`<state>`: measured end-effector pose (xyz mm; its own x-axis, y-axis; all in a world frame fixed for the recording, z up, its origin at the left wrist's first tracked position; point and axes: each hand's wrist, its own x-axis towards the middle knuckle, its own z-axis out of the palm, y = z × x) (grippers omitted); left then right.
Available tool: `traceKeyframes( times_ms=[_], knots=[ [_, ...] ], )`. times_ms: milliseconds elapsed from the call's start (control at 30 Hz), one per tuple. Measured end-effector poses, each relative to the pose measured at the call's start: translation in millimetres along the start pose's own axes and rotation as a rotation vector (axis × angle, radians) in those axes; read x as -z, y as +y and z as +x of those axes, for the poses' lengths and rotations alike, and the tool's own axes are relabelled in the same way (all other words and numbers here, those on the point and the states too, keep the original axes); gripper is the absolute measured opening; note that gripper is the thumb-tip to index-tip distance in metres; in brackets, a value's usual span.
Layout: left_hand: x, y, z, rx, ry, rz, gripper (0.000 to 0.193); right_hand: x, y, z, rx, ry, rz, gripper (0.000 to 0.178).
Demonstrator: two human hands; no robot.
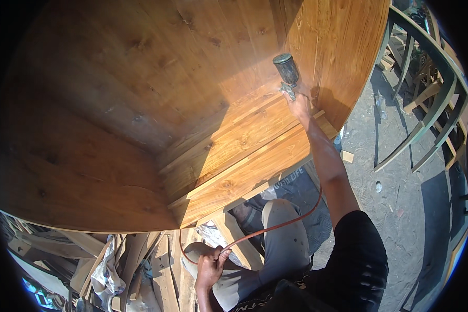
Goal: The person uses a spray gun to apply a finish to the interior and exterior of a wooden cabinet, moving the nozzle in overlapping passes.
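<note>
Right hand: the right hand [299, 105] is wrapped round the handle of a spray gun [291, 78]; I cannot tell where each finger sits
Spray gun: it is held up at the big wooden box, near where the low boards meet the right wall; I cannot tell how far it is from the wood
Cup: the dark round cup [283, 62] is on top of the gun and leans a bit to the left
Right arm: stretched far out, bare below a short black sleeve [361, 244]
Left hand: the left hand [210, 268] is curled round a thin red-brown hose [265, 232], low down over the left leg
Hose: 1 side bends up to the near edge of the box; the other side goes across the right leg and up to the right arm, where I lose sight of it
Wooden box: the wooden box [140, 52] is orange-brown with dark knots, and its open side faces the person; sun lights the right part and shade covers the left
Low boards: the low boards [244, 138] have long strips on them
Legs: 2 bent knees in grey trousers [288, 244], close to the box
Left side: a pile of wood scraps [88, 242] with a pale crumpled sheet [109, 281]
Right side: grey ground [395, 208], a small wood block [347, 156] and curved green-grey frames [437, 117]
</note>
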<state>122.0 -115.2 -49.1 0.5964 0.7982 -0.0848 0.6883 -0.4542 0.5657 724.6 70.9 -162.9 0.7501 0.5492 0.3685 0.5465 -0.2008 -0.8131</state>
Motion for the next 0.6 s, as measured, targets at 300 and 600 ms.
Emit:
traceKeyframes(
  times_ms=[300,600],
  knots=[
    [-0.4,7.5,4.9,0.036,-0.008,-0.007,0.032,55.9,-124.2,24.9,0.018,0.008,0.08,0.049],
    [2.9,9.2,3.4,0.012,0.014,0.046,0.033,80.0,-176.6,80.2,0.19,0.169,0.165,0.059]
  ],
)
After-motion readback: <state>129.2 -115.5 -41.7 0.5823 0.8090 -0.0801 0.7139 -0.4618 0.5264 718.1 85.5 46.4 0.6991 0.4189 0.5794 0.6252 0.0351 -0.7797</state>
